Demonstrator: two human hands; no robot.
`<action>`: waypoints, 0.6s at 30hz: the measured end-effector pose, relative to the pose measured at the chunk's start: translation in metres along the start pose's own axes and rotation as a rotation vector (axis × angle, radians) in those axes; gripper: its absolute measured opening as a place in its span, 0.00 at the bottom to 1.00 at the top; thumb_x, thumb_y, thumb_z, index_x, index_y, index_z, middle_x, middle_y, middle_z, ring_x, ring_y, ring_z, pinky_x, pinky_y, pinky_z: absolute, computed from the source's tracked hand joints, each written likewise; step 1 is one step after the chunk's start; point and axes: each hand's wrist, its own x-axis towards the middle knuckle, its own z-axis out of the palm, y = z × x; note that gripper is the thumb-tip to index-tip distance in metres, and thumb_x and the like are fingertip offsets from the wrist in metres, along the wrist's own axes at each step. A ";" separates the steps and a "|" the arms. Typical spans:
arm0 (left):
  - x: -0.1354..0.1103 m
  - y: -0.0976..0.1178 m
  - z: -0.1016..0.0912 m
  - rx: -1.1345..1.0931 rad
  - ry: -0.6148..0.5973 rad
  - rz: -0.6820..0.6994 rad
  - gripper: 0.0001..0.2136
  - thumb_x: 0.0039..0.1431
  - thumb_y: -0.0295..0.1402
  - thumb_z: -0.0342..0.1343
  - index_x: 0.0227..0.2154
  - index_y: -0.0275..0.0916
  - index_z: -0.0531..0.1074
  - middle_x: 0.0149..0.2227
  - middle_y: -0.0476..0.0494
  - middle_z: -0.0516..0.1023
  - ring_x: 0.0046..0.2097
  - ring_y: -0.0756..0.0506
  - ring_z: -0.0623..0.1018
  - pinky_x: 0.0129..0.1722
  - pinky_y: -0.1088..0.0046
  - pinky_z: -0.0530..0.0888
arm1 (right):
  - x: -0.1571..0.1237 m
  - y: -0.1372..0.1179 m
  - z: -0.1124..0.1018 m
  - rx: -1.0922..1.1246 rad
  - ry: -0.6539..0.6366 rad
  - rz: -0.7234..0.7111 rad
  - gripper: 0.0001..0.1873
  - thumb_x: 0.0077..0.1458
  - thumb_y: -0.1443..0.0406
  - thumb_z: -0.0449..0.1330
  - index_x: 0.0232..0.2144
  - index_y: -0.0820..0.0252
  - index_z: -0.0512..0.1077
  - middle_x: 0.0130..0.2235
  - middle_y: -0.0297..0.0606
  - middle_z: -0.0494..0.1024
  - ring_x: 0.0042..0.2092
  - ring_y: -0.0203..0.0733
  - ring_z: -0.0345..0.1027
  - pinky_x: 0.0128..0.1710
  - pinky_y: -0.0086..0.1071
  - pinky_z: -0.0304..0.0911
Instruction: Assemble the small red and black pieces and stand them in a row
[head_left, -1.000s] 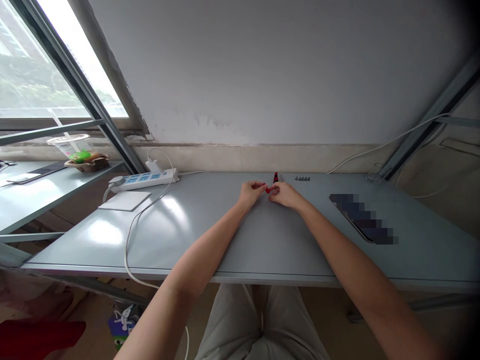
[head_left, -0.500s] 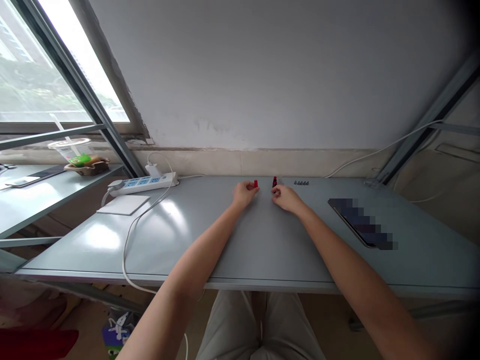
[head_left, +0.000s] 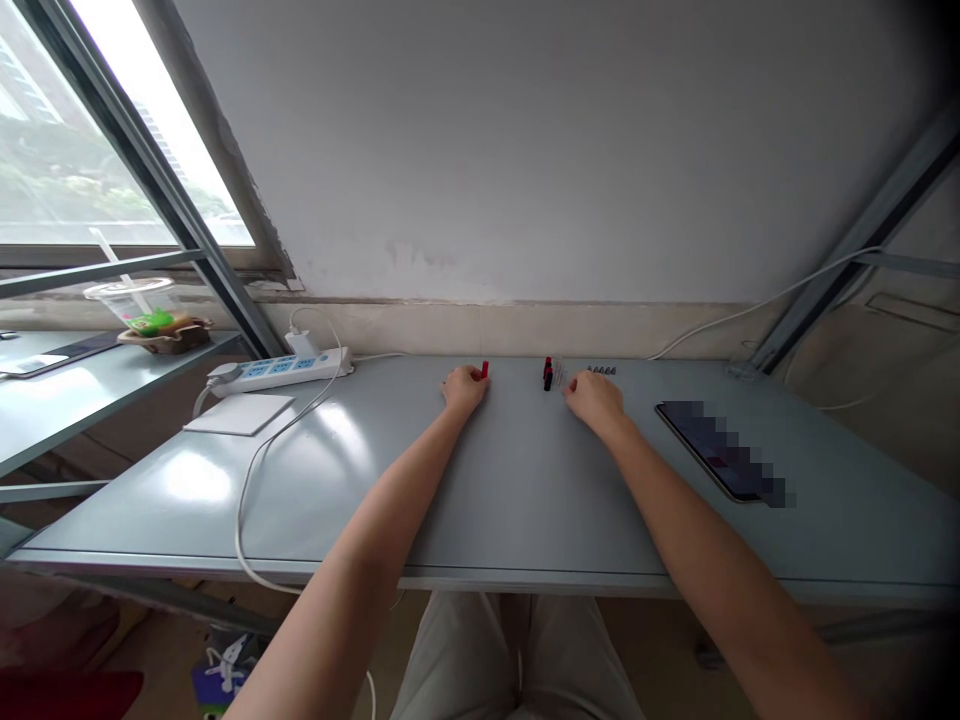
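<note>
My left hand (head_left: 464, 387) rests on the grey table (head_left: 525, 480) near its far edge, fingers curled around a small red piece (head_left: 484, 369) at its fingertips. My right hand (head_left: 595, 393) lies further right, fingers bent down toward a small clear item (head_left: 559, 374) I cannot make out. Between the hands stands a small red and black part (head_left: 547, 372). A row of several tiny dark pieces (head_left: 601, 370) lies just beyond the right hand.
A phone (head_left: 720, 450) lies on the right of the table. A white power strip (head_left: 277, 368) with a charger and trailing cable sits at the far left, beside a white pad (head_left: 240, 413). A drink cup (head_left: 139, 300) stands on a side shelf.
My hands were together over the red piece. They have parted: the left one carried the red piece leftward, the right one shifted right toward the tiny dark pieces.
</note>
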 end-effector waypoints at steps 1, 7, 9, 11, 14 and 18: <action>0.000 0.000 0.000 0.009 -0.001 -0.004 0.07 0.48 0.37 0.56 0.31 0.41 0.73 0.38 0.41 0.77 0.47 0.41 0.70 0.49 0.59 0.59 | 0.001 0.002 0.001 -0.003 -0.003 0.016 0.12 0.53 0.63 0.52 0.33 0.62 0.73 0.36 0.47 0.75 0.39 0.47 0.68 0.33 0.33 0.60; -0.001 0.002 0.001 0.054 0.001 -0.004 0.07 0.47 0.38 0.57 0.28 0.41 0.74 0.36 0.40 0.77 0.50 0.39 0.67 0.51 0.56 0.57 | 0.008 0.008 0.009 0.017 -0.014 0.046 0.11 0.52 0.63 0.54 0.34 0.62 0.73 0.39 0.46 0.74 0.41 0.47 0.68 0.36 0.35 0.60; -0.001 0.002 0.001 0.065 -0.004 -0.008 0.07 0.47 0.39 0.57 0.28 0.42 0.74 0.36 0.40 0.76 0.51 0.38 0.66 0.50 0.55 0.57 | 0.010 0.010 0.013 0.034 -0.006 0.042 0.12 0.51 0.61 0.55 0.36 0.62 0.73 0.39 0.46 0.74 0.42 0.48 0.67 0.37 0.36 0.60; -0.002 0.002 0.001 0.086 0.009 -0.002 0.09 0.46 0.40 0.58 0.30 0.42 0.74 0.39 0.39 0.75 0.51 0.37 0.65 0.49 0.55 0.58 | 0.012 0.012 0.017 0.045 0.027 0.032 0.14 0.51 0.59 0.56 0.37 0.62 0.72 0.41 0.46 0.73 0.44 0.49 0.65 0.39 0.37 0.59; -0.011 0.008 -0.002 0.136 0.133 0.073 0.18 0.45 0.40 0.59 0.40 0.41 0.71 0.47 0.36 0.69 0.51 0.36 0.64 0.47 0.56 0.60 | 0.014 0.014 0.024 0.063 0.094 0.011 0.17 0.50 0.57 0.56 0.38 0.62 0.72 0.44 0.47 0.71 0.48 0.50 0.62 0.42 0.40 0.58; -0.032 0.027 -0.008 0.241 0.266 0.453 0.22 0.54 0.36 0.51 0.52 0.39 0.60 0.53 0.35 0.63 0.52 0.38 0.62 0.48 0.59 0.59 | 0.015 0.015 0.032 0.096 0.128 -0.006 0.18 0.49 0.54 0.56 0.37 0.61 0.72 0.44 0.46 0.70 0.49 0.51 0.59 0.43 0.41 0.56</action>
